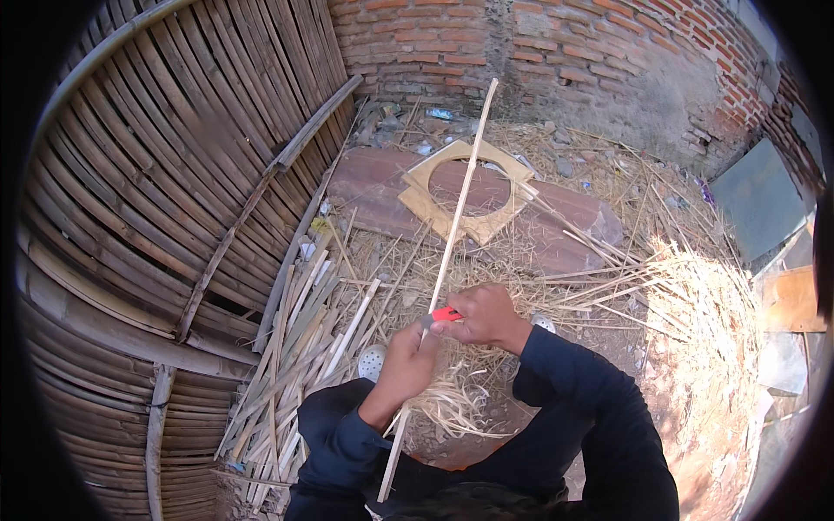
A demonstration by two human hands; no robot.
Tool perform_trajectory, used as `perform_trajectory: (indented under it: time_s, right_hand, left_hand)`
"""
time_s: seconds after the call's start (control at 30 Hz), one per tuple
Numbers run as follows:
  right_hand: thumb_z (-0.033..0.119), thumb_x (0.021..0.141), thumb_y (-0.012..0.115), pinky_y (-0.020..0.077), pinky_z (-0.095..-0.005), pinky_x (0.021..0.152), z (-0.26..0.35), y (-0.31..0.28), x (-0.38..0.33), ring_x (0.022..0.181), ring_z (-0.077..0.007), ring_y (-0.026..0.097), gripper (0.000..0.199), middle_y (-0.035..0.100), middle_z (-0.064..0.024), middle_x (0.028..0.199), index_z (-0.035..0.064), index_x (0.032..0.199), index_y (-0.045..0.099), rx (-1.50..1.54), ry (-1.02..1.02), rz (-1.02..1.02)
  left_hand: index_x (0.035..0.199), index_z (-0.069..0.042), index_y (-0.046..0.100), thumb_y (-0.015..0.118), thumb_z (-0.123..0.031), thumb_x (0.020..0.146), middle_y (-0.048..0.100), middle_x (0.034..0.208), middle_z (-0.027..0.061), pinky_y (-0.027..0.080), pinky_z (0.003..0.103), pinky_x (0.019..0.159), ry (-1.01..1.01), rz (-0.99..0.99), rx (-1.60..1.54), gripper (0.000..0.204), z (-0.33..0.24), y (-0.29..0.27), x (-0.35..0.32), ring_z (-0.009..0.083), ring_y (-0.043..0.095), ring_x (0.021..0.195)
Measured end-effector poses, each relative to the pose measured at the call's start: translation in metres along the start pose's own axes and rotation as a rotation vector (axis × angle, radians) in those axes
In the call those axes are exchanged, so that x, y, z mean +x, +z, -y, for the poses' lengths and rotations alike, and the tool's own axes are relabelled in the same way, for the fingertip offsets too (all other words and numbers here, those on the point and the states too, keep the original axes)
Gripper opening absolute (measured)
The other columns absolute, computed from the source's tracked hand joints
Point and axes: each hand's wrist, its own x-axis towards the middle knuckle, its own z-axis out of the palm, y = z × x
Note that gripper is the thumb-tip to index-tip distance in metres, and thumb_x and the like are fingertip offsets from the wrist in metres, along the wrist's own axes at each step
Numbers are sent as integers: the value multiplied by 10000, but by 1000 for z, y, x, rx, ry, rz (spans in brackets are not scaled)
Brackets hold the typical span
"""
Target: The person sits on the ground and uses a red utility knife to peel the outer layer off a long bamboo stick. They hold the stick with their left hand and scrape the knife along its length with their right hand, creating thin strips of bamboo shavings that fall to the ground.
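Observation:
A long pale bamboo strip (pixel 461 187) runs from my lap up toward the brick wall. My left hand (pixel 407 365) is closed around the strip's lower part. My right hand (pixel 483 316) grips a red-handled knife (pixel 445 313), its blade end against the strip just above my left hand. Both forearms wear dark blue sleeves. Curled pale shavings (pixel 452 404) lie under my hands.
A heap of split bamboo strips (pixel 295 347) lies at my left, against a woven bamboo fence (pixel 148 200). A plywood piece with a round hole (pixel 469 195) rests on a brown slab (pixel 565 230) ahead. Straw (pixel 704 304) piles at the right. A brick wall (pixel 565 52) stands behind.

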Motion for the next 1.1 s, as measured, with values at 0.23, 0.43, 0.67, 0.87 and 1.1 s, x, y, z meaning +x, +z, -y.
perform_trajectory:
  time_s: [0.23,0.43,0.67,0.87,1.1]
  right_hand:
    - [633,815,539,444,-405,439,-43,-5,16,474,-295,591,550,572,-109,512,112,670,640,-79,270,-38]
    - [672,787,546,419,-398,428,2,0,3,445,-292,553,589,524,-76,493,114,595,545,7,52,-14]
    - [695,773,529,417,-403,439,-27,9,16,471,-288,557,612,516,-67,506,114,584,524,-109,45,-71]
    - [684,741,577,433,-384,441,-52,9,25,451,-260,563,585,541,-55,501,129,558,556,-160,17,-163]
    - [675,794,519,437,-410,462,-124,1,19,503,-297,589,600,581,-101,540,104,641,625,-319,354,-189]
  left_hand:
    - [1115,11,588,469,-85,961,405,626,-83,265,215,484,-31,37,22,217,-8,0,-21,3,325,550]
    - [1110,25,554,466,-63,915,516,619,156,412,339,531,6,17,216,231,-14,-11,-22,233,519,527]
    - [1085,31,549,467,-59,922,450,572,42,334,283,481,59,-46,300,204,-17,-8,-21,92,420,509]
    - [1094,27,543,472,-67,909,487,571,111,375,346,502,66,-40,305,219,-12,-5,-22,207,491,529]
    - [1125,18,542,462,-72,926,441,553,61,349,292,477,-14,87,290,232,-14,3,-44,113,435,491]
